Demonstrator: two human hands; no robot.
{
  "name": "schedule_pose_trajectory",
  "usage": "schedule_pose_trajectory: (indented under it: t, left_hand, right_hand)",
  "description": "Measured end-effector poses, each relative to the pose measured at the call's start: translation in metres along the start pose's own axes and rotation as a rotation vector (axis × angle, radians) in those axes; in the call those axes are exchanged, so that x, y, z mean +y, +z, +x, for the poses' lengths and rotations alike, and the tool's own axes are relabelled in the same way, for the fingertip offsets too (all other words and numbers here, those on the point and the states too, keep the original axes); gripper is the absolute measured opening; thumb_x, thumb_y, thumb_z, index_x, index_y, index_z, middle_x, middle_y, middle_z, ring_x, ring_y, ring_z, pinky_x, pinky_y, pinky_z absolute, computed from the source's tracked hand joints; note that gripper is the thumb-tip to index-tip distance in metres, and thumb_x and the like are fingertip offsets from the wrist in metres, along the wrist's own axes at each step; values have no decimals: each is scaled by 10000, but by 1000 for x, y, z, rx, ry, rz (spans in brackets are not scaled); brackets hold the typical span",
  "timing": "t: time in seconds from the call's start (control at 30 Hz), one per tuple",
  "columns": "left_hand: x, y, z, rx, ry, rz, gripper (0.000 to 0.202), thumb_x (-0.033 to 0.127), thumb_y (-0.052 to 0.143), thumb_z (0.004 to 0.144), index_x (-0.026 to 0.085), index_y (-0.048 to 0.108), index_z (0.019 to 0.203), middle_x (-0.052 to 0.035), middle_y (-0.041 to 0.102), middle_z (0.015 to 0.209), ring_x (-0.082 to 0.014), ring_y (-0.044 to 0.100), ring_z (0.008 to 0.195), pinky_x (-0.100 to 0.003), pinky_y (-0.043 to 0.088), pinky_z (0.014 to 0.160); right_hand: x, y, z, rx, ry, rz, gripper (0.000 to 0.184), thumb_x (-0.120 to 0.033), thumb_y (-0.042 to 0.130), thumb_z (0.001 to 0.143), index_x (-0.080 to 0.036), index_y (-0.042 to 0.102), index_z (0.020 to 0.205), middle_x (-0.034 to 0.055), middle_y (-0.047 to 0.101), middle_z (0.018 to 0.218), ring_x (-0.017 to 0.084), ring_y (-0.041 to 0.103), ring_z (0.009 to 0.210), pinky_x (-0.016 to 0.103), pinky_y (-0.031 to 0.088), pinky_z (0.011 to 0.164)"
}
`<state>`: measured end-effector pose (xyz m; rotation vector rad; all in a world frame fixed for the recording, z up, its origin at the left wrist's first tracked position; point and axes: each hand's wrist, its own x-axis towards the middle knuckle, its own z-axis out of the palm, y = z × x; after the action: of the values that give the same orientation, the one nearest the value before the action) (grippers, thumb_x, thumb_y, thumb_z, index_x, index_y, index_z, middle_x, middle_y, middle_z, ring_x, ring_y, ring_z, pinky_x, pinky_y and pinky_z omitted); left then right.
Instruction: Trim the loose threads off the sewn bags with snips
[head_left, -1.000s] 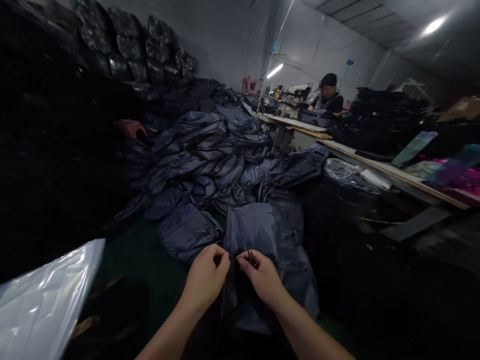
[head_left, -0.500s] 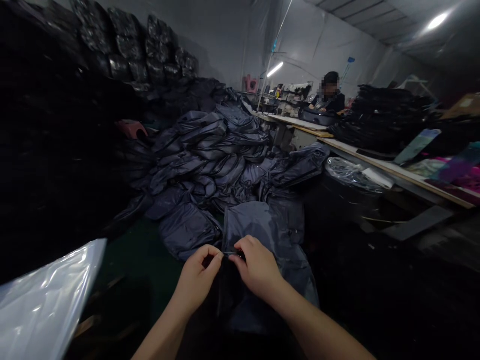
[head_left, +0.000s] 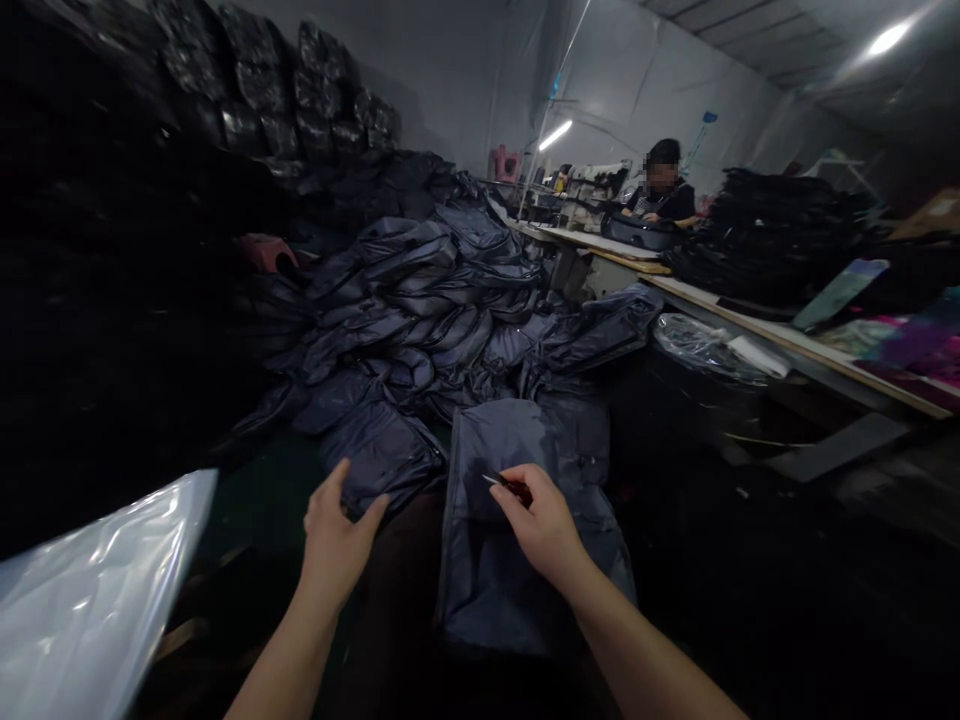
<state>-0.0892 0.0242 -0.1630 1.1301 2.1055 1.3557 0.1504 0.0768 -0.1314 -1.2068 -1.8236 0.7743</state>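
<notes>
My right hand (head_left: 536, 515) is closed around small thread snips (head_left: 491, 480); a thin pale metal tip pokes out past the thumb, and most of the dark handle is hidden in the fingers. Beneath this hand lies a dark blue-grey fabric bag (head_left: 480, 590), flat, with a seam or zip along its left edge. My left hand (head_left: 337, 530) is apart from it on the left, thumb and fingers spread with nothing between them. Closest to the left hand is another dark bag (head_left: 382, 445) at the front of the heap; whether the fingers touch it I cannot tell.
A large heap of dark bags (head_left: 427, 290) fills the middle. Clear plastic sheeting (head_left: 97, 600) juts in at lower left. To the right runs a long worktable (head_left: 750, 315) with a dark stack (head_left: 780, 235). A person (head_left: 660, 190) sits behind it. Wrapped bundles (head_left: 259, 70) line the back left.
My left hand has let go near the bag's edge, moved left and opened. My right hand has shifted slightly right and up, still holding the snips.
</notes>
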Motion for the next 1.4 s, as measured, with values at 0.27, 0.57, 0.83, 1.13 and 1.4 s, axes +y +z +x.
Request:
schedule_pose_trajectory:
  t: [0.27, 0.57, 0.83, 1.13, 1.4]
  left_hand:
    - [40, 10, -64, -642, -56, -294, 302, 444, 592, 763, 200, 618, 938, -21, 649, 854, -172, 602, 781, -268, 476, 698]
    - [16, 7, -59, -590, -264, -368, 301, 476, 565, 743, 176, 568, 772, 22, 530, 653, -118, 495, 541, -225, 398, 503]
    - [34, -2, -54, -277, 313, -29, 224, 371, 541, 810, 241, 629, 970, -37, 593, 1002, -189, 559, 944, -310, 434, 850]
    - [52, 12, -48, -399, 459, 80, 188, 318, 462, 861, 215, 607, 798, -43, 561, 851, -196, 533, 877, -339, 423, 823]
    - [51, 11, -45, -415, 411, -10, 218, 348, 441, 869, 205, 579, 778, -32, 575, 824, -182, 554, 852, -313, 432, 814]
  right_hand:
    - [-8, -2, -17, -5, -6, 68, 161, -311, 556, 836, -188, 583, 936, 48, 603, 877, 179, 577, 810, 290, 465, 727]
    - [-12, 2, -30, -51, -6, 71, 138, -296, 566, 830, -193, 591, 918, 40, 604, 881, 176, 571, 813, 289, 459, 733]
    - [-16, 1, -39, -110, -23, 7, 94, -257, 603, 813, -201, 613, 887, 23, 584, 845, 161, 561, 759, 271, 445, 685]
    - [-16, 3, -44, -108, -114, -186, 117, -268, 608, 817, -209, 625, 918, 43, 600, 855, 185, 558, 797, 290, 445, 716]
    - [-28, 20, -35, -145, -220, -346, 106, -277, 564, 855, -206, 629, 901, 56, 619, 865, 200, 555, 850, 291, 420, 741]
